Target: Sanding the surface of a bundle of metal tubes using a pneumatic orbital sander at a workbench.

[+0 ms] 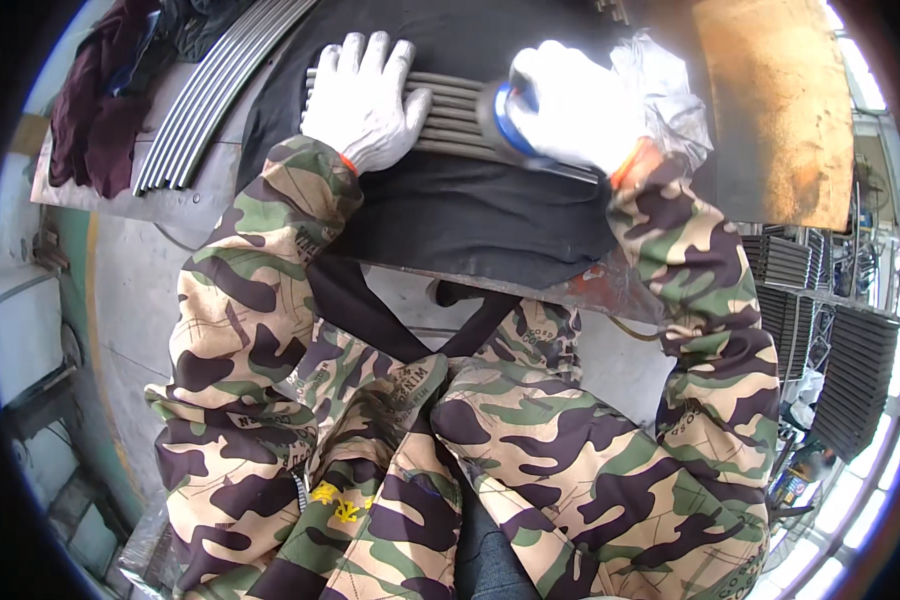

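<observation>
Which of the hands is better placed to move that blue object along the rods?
Probably the right hand: it appears to grip the blurred blue object over the rods. The left hand lies flat across their left end.

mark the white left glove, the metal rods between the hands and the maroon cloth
White left glove (358, 112), head view: back of the glove
Metal rods (452, 114), head view: exposed middle stretch
Maroon cloth (94, 115), head view: middle folds

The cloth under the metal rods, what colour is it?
The cloth is black; it shows best in the head view.
</observation>
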The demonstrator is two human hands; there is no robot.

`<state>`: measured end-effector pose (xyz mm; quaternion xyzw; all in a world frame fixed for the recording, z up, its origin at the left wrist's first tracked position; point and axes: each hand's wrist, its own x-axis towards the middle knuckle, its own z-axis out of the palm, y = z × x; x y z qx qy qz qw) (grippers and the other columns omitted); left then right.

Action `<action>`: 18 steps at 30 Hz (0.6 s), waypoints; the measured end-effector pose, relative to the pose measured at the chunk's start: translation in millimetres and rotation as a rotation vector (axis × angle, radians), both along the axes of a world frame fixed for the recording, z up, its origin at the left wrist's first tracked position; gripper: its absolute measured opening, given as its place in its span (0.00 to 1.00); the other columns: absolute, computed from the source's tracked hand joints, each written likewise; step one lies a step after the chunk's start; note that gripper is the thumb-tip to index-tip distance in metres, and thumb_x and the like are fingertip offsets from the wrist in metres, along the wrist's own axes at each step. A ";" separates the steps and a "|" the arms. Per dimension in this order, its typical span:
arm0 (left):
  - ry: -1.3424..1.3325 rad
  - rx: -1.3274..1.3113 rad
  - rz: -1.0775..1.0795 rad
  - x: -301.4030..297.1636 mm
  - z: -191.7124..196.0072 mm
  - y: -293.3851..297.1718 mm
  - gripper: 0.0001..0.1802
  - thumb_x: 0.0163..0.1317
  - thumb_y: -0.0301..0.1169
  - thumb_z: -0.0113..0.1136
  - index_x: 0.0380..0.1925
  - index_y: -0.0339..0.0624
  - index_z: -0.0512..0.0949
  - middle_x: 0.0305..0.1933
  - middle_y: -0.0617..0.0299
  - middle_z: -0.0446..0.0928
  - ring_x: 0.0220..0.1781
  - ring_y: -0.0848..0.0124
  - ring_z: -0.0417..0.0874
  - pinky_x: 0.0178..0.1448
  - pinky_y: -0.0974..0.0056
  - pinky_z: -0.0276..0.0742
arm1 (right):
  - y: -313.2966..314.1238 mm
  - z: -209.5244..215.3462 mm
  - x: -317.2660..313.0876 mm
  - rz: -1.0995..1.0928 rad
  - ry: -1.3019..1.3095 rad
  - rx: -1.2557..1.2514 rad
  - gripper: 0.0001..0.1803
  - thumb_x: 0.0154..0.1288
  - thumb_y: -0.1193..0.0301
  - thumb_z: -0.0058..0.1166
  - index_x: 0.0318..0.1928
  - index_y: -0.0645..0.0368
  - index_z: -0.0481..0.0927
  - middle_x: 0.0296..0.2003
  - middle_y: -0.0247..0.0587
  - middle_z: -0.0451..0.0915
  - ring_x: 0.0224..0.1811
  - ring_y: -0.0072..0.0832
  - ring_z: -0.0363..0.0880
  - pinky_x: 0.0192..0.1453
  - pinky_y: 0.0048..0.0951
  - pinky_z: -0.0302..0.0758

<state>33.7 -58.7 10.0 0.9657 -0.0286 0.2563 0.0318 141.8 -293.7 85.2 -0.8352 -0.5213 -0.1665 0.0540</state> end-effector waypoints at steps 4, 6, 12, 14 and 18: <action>-0.009 -0.005 0.006 3.7 -9.6 -10.2 0.27 0.70 0.43 0.59 0.62 0.38 0.78 0.61 0.48 0.78 0.63 0.51 0.77 0.68 0.45 0.69 | 3.2 -8.4 17.6 -0.161 -0.003 -0.094 0.09 0.65 0.63 0.63 0.43 0.49 0.84 0.37 0.42 0.82 0.41 0.44 0.85 0.46 0.44 0.83; 0.009 0.033 0.055 -8.0 -5.6 -7.0 0.26 0.70 0.43 0.58 0.62 0.38 0.78 0.62 0.48 0.78 0.63 0.51 0.77 0.69 0.45 0.69 | 10.9 -7.8 1.8 -0.091 0.014 -0.072 0.09 0.65 0.62 0.63 0.43 0.49 0.84 0.37 0.42 0.83 0.41 0.44 0.85 0.46 0.45 0.83; 0.002 0.020 -0.066 -4.1 -14.8 12.5 0.25 0.73 0.43 0.56 0.65 0.44 0.78 0.66 0.50 0.77 0.66 0.52 0.76 0.70 0.46 0.68 | 27.7 -2.9 11.0 -0.096 0.056 -0.069 0.12 0.66 0.60 0.57 0.44 0.50 0.85 0.40 0.51 0.85 0.44 0.50 0.87 0.49 0.50 0.84; 0.086 -0.026 -0.103 -7.7 -11.7 17.4 0.27 0.73 0.46 0.56 0.66 0.46 0.77 0.67 0.51 0.77 0.68 0.50 0.76 0.70 0.44 0.68 | 25.6 -4.6 5.8 -0.136 0.077 -0.103 0.11 0.66 0.60 0.62 0.44 0.50 0.84 0.39 0.46 0.83 0.42 0.47 0.85 0.48 0.46 0.83; 0.019 0.061 0.106 -2.6 -12.9 0.9 0.30 0.72 0.49 0.57 0.67 0.45 0.77 0.69 0.52 0.77 0.68 0.50 0.75 0.70 0.39 0.67 | 22.1 -0.7 -10.7 -0.073 0.091 -0.088 0.13 0.67 0.58 0.61 0.46 0.52 0.85 0.41 0.48 0.84 0.45 0.47 0.85 0.50 0.46 0.83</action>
